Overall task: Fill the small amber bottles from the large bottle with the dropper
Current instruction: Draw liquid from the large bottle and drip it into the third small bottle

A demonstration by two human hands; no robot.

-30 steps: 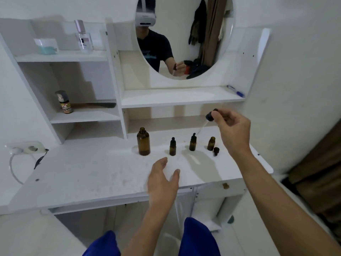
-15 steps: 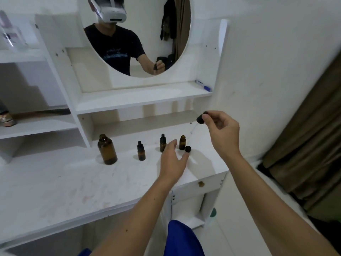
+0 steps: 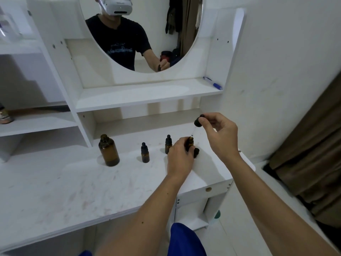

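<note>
The dropper (image 3: 198, 121) is held above the desk (image 3: 73, 182), its black bulb pinched between thumb and fingers of the right hand (image 3: 219, 133); the thin glass tube slants down and left toward an open small bottle (image 3: 190, 143). Tip position relative to the bottle mouth cannot be told. The left hand (image 3: 180, 157) is closed around that open bottle, which stands on the desk at the right end of the row. A black cap (image 3: 196, 152) lies just beside it, right of the left hand. Two capped small bottles (image 3: 145, 152) (image 3: 168, 144) stand upright to the left, apart from one another. The large bottle (image 3: 108, 150) stands uncapped at the left end, well apart from both hands. On the shelf above, a blue-capped pen (image 3: 213, 83) lies at the far right.
</note>
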